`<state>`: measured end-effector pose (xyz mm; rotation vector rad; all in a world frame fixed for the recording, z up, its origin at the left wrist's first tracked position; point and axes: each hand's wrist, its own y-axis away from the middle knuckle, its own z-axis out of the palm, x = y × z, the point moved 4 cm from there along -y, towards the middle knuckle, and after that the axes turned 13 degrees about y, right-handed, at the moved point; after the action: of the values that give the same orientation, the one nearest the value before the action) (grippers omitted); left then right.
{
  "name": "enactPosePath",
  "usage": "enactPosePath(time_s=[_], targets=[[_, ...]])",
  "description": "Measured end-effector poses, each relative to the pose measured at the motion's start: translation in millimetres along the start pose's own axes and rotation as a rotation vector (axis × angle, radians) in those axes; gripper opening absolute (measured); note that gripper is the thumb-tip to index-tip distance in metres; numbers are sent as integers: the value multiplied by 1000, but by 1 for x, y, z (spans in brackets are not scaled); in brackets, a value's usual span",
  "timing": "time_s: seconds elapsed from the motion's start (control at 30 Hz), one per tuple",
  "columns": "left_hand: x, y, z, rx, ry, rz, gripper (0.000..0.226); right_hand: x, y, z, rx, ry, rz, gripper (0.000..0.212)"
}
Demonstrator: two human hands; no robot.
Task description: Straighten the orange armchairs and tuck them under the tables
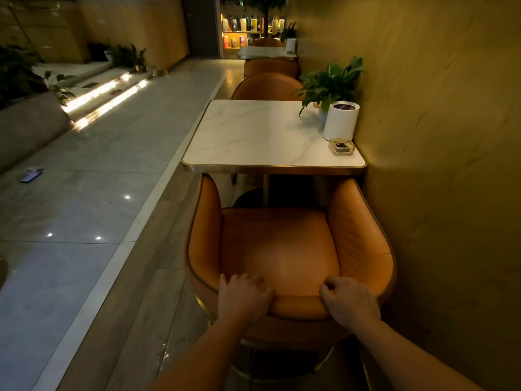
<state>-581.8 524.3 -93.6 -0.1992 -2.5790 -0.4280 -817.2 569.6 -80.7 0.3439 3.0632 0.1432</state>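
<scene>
While the left hand [244, 299] and right hand [349, 301], apart, grip the armchair [279, 244] back, the tuck-in step looks underway; next, a straight push ahead under the table [248, 136].

The counter [253, 136] hides the arm tips of the armchair [282, 249], whose base sinks into shadow. The small floor object [31, 175] is too blurred to identify.

No text, label, brand or number is legible; the packages [243, 24] on the far shelf [239, 31] are too small and blurred to read.
</scene>
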Motion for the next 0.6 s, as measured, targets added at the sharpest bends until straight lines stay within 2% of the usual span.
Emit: enactPosePath(time_s=[0.1,0.27,0.6], targets=[[0,10,-9,-9,39,3,43,-6,3,-9,-84,-19,-54,39],[-8,33,-43,70,59,41,42,-20,15,-37,-59,15,-88,45],[-53,81,-140,62,85,54,61,-100,31,-99,-63,-25,-98,47]])
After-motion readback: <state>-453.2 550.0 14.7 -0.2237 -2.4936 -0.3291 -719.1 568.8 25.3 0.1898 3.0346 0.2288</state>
